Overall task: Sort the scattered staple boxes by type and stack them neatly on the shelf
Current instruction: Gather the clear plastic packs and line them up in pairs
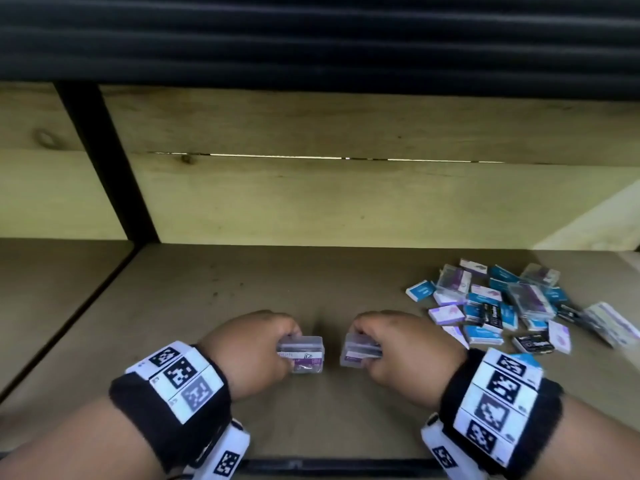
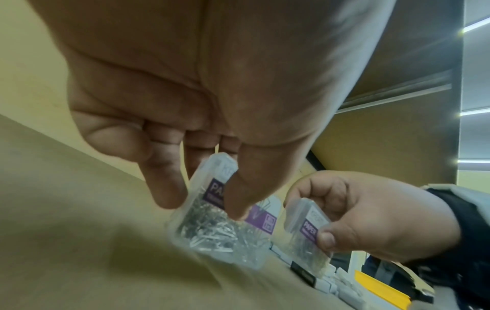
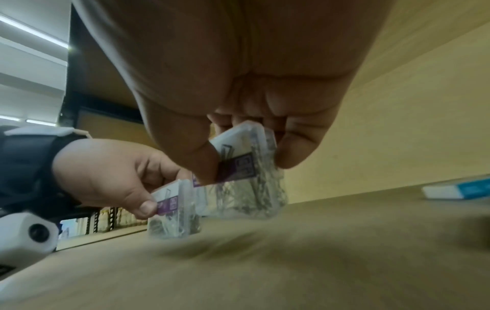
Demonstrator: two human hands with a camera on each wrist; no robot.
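Note:
My left hand (image 1: 256, 344) grips a clear plastic box with a purple label (image 1: 304, 353), pinched between thumb and fingers (image 2: 236, 201); metal clips show inside this left box (image 2: 220, 228). My right hand (image 1: 398, 348) pinches a second clear purple-labelled box (image 1: 360, 351), held on edge just above the shelf board (image 1: 242, 292). In the right wrist view the right box (image 3: 246, 167) sits between thumb and fingers, with the left hand's box (image 3: 175, 211) beside it. The two boxes are close together but apart.
A scattered heap of small boxes (image 1: 512, 306), blue, white-purple, black and clear, lies at the right of the shelf. A wooden back panel (image 1: 346, 199) and a black upright post (image 1: 104, 161) bound the bay. One blue-and-white box (image 3: 458, 189) lies near my right hand.

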